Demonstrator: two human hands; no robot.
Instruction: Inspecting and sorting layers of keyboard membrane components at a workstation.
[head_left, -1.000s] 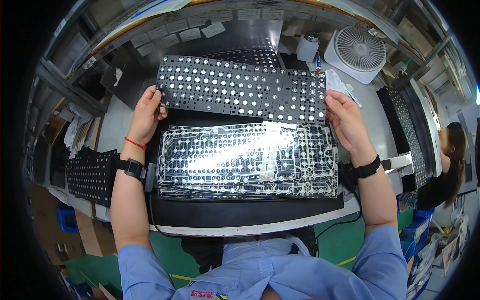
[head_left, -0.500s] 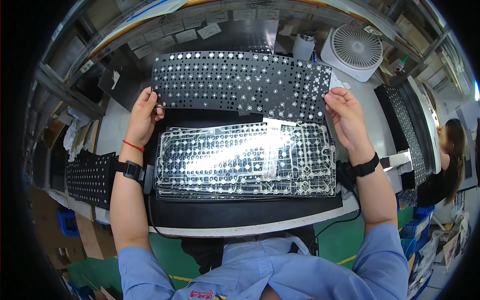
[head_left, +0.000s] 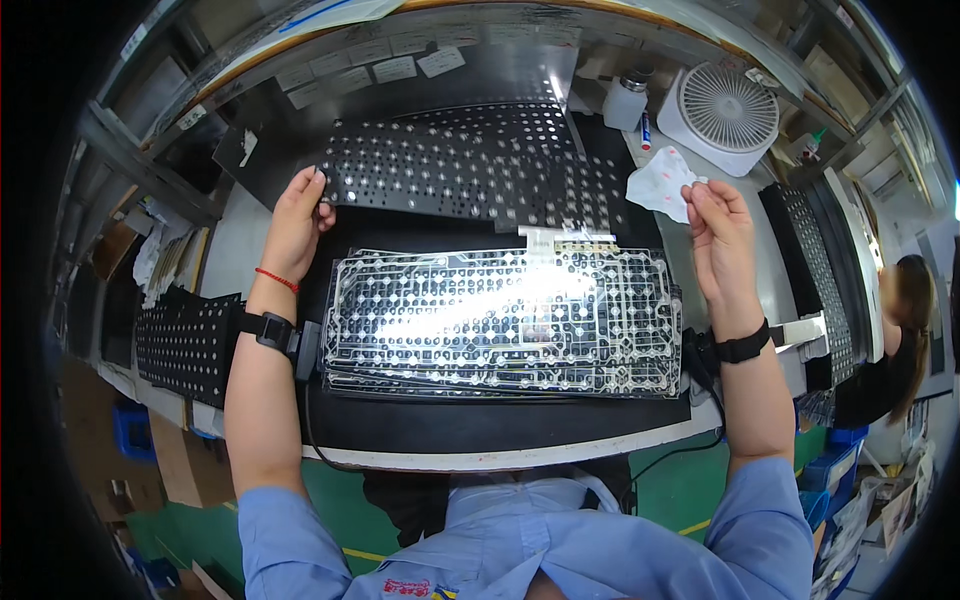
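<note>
My left hand (head_left: 304,203) pinches the left end of a long black perforated keyboard sheet (head_left: 440,178) dotted with silvery round spots. The sheet slopes away beyond the stack, and its right end is free of my right hand. To the right of that end, my right hand (head_left: 718,222) is raised with thumb and fingers closed together. Its fingertips overlap the edge of a white cloth or tissue (head_left: 658,187) with faint red marks; whether they grip it I cannot tell. Nearer me lies a stack of clear keyboard membrane sheets (head_left: 430,325) with printed silvery traces, glaring under the light.
A white fan (head_left: 725,110), a white bottle (head_left: 627,100) and a blue marker (head_left: 646,131) stand at the back right. More perforated sheets lie at the left (head_left: 185,350) and right (head_left: 815,270). A metal panel rises behind. Another person (head_left: 890,350) sits at the far right.
The perforated sheet has been lowered and tilted away, and my right hand has let go of its right end. The white cloth is now more exposed. My left hand still holds on.
</note>
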